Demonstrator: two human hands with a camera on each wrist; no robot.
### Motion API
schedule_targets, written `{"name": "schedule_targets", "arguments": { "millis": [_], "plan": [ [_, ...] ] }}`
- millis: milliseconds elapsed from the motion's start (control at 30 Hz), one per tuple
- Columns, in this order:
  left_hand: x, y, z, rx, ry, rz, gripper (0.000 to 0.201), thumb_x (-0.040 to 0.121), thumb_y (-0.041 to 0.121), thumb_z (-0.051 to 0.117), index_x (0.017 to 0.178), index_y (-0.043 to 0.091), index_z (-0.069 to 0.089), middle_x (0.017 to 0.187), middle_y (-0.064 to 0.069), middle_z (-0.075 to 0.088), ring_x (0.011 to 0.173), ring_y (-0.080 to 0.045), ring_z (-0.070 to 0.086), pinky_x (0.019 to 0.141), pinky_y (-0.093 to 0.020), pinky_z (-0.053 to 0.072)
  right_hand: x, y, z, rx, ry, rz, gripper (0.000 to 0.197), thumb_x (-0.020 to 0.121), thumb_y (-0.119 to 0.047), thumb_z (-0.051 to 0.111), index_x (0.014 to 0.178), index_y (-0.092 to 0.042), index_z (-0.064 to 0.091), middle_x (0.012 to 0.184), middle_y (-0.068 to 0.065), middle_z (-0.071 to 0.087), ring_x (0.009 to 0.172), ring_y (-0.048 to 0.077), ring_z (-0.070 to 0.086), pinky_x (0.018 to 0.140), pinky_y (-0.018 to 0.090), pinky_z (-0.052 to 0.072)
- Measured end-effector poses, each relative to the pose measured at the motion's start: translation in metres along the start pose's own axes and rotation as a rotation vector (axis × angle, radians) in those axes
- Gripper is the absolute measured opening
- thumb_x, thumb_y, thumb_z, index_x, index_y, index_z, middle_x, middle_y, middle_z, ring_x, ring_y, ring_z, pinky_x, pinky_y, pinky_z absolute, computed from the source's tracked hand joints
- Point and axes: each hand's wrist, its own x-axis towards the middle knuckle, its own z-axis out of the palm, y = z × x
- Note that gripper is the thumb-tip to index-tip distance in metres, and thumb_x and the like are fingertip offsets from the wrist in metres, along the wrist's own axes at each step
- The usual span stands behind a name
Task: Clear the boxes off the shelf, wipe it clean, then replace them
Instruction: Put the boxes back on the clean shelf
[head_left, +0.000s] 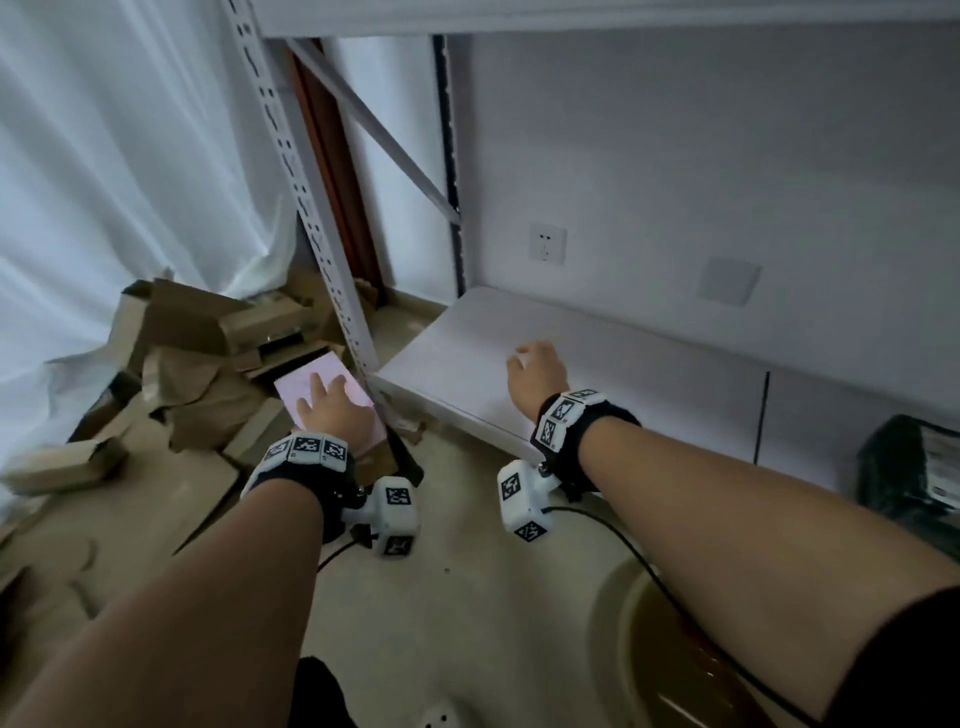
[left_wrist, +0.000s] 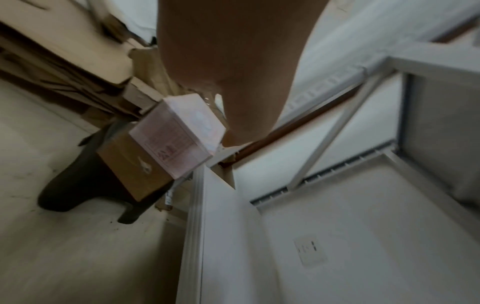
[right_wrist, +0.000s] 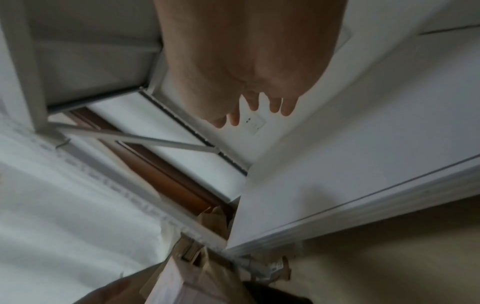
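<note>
A pink box (head_left: 322, 376) lies on a brown carton (left_wrist: 130, 164) on the floor, just left of the shelf's front post. My left hand (head_left: 332, 402) rests on top of the pink box with its fingers spread flat; in the left wrist view the pink box (left_wrist: 182, 131) sits under the palm, with the thumb beside its end. The low white shelf board (head_left: 649, 374) is bare. My right hand (head_left: 530, 358) hovers over its left part, fingers loose and holding nothing. The right wrist view shows those fingertips (right_wrist: 275, 107) apart above the shelf board (right_wrist: 324, 185).
Flattened and crumpled cardboard boxes (head_left: 197, 353) are piled on the floor at the left against a white curtain (head_left: 104, 182). The perforated shelf post (head_left: 311, 218) stands between the pile and the shelf. A dark green package (head_left: 914, 467) sits at the right, and a wall socket (head_left: 546, 243) lies behind the shelf.
</note>
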Motion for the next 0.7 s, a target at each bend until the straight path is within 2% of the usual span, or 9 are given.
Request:
{"name": "schedule_targets", "arguments": {
  "millis": [133,267,367,467,500,567,633,667,700],
  "plan": [
    [0.023,-0.038,-0.003,-0.264,-0.052,-0.212,0.06,0.088,0.01,0.048,0.146,0.008,0.03,0.154,-0.014,0.02,0.136,-0.037,0.032,0.111,-0.046,0.033,-0.003,-0.029,0.033,0.023,-0.107,-0.053,0.034,0.098,-0.022,0.042,0.127,-0.007,0.049,0.14,0.009,0.04,0.126,0.03,0.043,0.106,0.036,0.034],
    [0.09,-0.091,0.035,-0.496,-0.09,-0.305,0.062,0.073,0.023,0.055,0.131,0.005,0.048,0.134,-0.022,0.05,0.121,-0.04,0.05,0.101,-0.05,0.045,-0.002,-0.049,0.055,0.063,-0.233,-0.06,0.036,0.098,-0.021,0.041,0.133,-0.01,0.046,0.138,0.009,0.048,0.126,0.026,0.046,0.104,0.029,0.034],
    [0.079,-0.085,0.026,-0.593,-0.18,-0.336,0.053,0.084,0.022,0.052,0.133,0.0,0.049,0.133,-0.023,0.052,0.121,-0.039,0.053,0.098,-0.046,0.049,-0.001,-0.059,0.077,0.035,-0.335,-0.078,0.038,0.097,-0.018,0.041,0.134,-0.014,0.045,0.138,0.01,0.049,0.125,0.028,0.047,0.102,0.03,0.036],
    [0.066,-0.072,0.014,-0.641,-0.241,-0.346,0.043,0.097,0.015,0.042,0.135,-0.004,0.045,0.136,-0.023,0.05,0.124,-0.037,0.051,0.075,-0.032,0.049,0.001,-0.069,0.098,0.0,-0.449,-0.097,0.043,0.093,-0.013,0.044,0.136,-0.018,0.042,0.139,0.008,0.047,0.122,0.028,0.049,0.099,0.03,0.04],
    [0.068,-0.073,0.016,-0.652,-0.237,-0.332,0.043,0.098,0.015,0.041,0.136,-0.005,0.044,0.138,-0.024,0.048,0.125,-0.036,0.051,0.073,-0.031,0.048,0.002,-0.071,0.104,-0.015,-0.488,-0.097,0.047,0.091,-0.012,0.045,0.137,-0.019,0.04,0.14,0.007,0.046,0.121,0.028,0.05,0.098,0.031,0.042],
    [0.07,-0.073,0.016,-0.681,-0.232,-0.322,0.043,0.099,0.014,0.04,0.137,-0.004,0.042,0.14,-0.024,0.046,0.111,-0.024,0.06,0.088,-0.037,0.05,0.004,-0.075,0.114,-0.046,-0.563,-0.089,0.053,0.089,-0.01,0.046,0.14,-0.018,0.036,0.143,0.007,0.043,0.122,0.027,0.049,0.1,0.033,0.043],
    [0.067,-0.071,0.017,-0.708,-0.254,-0.332,0.044,0.099,0.016,0.04,0.139,-0.003,0.041,0.141,-0.021,0.046,0.071,-0.008,0.065,0.097,-0.039,0.047,0.005,-0.078,0.121,-0.037,-0.621,-0.076,0.053,0.089,-0.008,0.048,0.14,-0.013,0.036,0.144,0.009,0.042,0.126,0.028,0.046,0.103,0.036,0.041],
    [0.067,-0.069,0.015,-0.708,-0.273,-0.332,0.044,0.099,0.019,0.041,0.138,-0.001,0.041,0.141,-0.019,0.047,0.061,-0.003,0.065,0.095,-0.035,0.047,0.005,-0.081,0.123,-0.012,-0.647,-0.07,0.051,0.089,-0.006,0.049,0.139,-0.008,0.038,0.143,0.011,0.043,0.127,0.029,0.045,0.104,0.037,0.041],
    [0.066,-0.068,0.01,-0.695,-0.277,-0.348,0.046,0.098,0.023,0.045,0.137,-0.001,0.042,0.14,-0.016,0.048,0.072,0.0,0.068,0.093,-0.031,0.046,0.004,-0.084,0.126,0.004,-0.672,-0.073,0.049,0.089,-0.004,0.049,0.137,-0.004,0.04,0.142,0.014,0.045,0.127,0.03,0.045,0.104,0.037,0.041]
  ]
}}
